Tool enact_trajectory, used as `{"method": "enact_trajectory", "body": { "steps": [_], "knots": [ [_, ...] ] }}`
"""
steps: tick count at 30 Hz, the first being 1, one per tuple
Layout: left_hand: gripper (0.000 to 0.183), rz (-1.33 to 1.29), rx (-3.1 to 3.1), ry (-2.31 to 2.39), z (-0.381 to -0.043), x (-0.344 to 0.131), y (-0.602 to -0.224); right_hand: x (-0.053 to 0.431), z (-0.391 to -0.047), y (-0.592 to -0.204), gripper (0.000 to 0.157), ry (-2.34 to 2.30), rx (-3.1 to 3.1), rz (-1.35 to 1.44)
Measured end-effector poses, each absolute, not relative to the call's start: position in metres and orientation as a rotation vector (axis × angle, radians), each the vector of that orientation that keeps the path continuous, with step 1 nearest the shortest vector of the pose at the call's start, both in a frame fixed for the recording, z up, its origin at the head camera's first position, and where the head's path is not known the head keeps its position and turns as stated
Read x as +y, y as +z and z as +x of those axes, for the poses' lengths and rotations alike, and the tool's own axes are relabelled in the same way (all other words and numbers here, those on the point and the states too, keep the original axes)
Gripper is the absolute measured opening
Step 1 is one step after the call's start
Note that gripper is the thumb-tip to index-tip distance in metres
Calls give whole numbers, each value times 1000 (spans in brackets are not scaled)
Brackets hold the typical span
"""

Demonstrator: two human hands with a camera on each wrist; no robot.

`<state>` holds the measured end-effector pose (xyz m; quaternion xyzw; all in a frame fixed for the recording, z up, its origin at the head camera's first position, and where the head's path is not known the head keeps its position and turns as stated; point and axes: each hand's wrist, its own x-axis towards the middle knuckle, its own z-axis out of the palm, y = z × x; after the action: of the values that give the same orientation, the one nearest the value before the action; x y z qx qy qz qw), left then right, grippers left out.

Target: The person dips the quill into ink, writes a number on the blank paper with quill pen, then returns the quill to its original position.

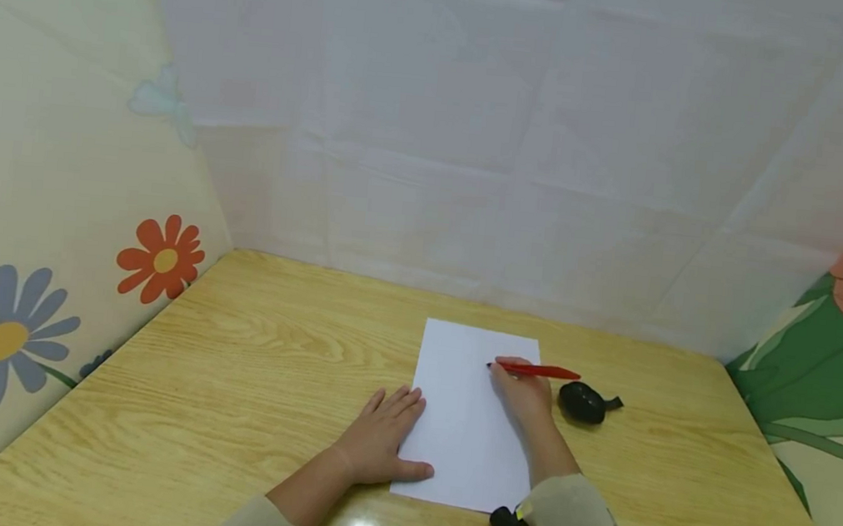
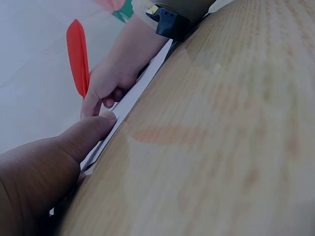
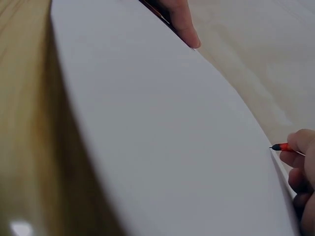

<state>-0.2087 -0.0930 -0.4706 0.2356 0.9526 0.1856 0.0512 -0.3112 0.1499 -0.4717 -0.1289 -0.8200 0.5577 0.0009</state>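
A blank white sheet of paper point(image 1: 462, 434) lies on the wooden table. My right hand point(image 1: 530, 398) pinches a red pen point(image 1: 543, 371) with a feather-shaped barrel over the upper right part of the sheet. In the right wrist view the dark tip of the pen point(image 3: 277, 147) points at the paper point(image 3: 167, 118); whether it touches I cannot tell. My left hand point(image 1: 379, 439) rests with spread fingers on the sheet's left edge, its thumb lying across the lower left corner. The left wrist view shows the red feather part point(image 2: 77, 56) standing above the right hand point(image 2: 110, 81).
A black oval object with a short tab point(image 1: 582, 402) sits on the table right of my right hand. A black wrist camera point(image 1: 506, 524) is by the right sleeve. White cloth point(image 1: 433, 130) hangs behind the table point(image 1: 254, 365), with flower-printed cloth at both sides.
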Motion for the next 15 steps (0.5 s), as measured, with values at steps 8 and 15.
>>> {"method": "enact_trajectory", "body": {
  "steps": [8,15],
  "knots": [
    [100,719,2899,561,-209,-94,-472,149,-311,-472,29,1751,-2584,-410],
    [100,720,2902,558,-209,-94,-472,149,-312,-473,29,1785,-2583,-392]
  ]
}}
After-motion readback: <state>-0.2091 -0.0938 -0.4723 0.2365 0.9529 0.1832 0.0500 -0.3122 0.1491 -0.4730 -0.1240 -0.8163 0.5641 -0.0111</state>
